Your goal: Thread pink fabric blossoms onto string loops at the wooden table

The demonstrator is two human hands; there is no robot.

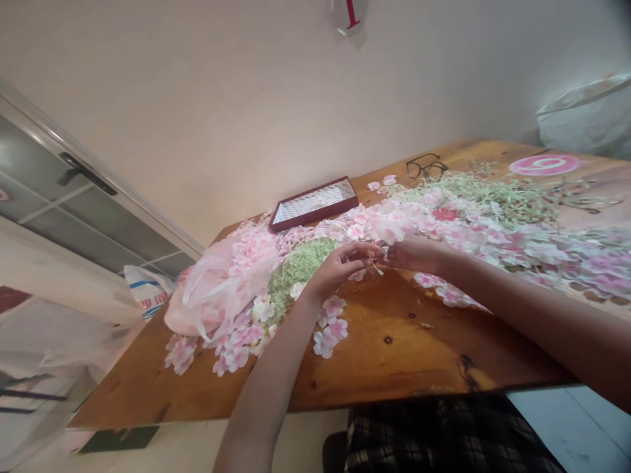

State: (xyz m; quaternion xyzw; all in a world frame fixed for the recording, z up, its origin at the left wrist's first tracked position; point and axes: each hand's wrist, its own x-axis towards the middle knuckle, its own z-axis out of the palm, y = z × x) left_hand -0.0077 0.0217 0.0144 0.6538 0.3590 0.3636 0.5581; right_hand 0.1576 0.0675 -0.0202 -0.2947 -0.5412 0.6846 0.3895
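Over the middle of the table, my left hand (345, 263) and my right hand (413, 255) meet at the fingertips. My left fingers are pinched on a thin pale green stem (376, 268). A small whitish artificial flower (385, 250) shows between the hands, and my right fingers are closed at it, partly hidden. Around them lie pink and white artificial flowers (340, 230). Beside my left forearm is a heap of pale green stems (303, 263), and a second heap of green stems (513, 197) lies beyond my right arm.
A dark red shallow box (315, 215) with a patterned inside stands against the wall. Eyeglasses (428, 169) rest behind the flowers. On the left, a translucent plastic bag (221, 282) holds pink flowers. A white sack (586, 118) stands at the far right, past a round pink sticker (543, 164).
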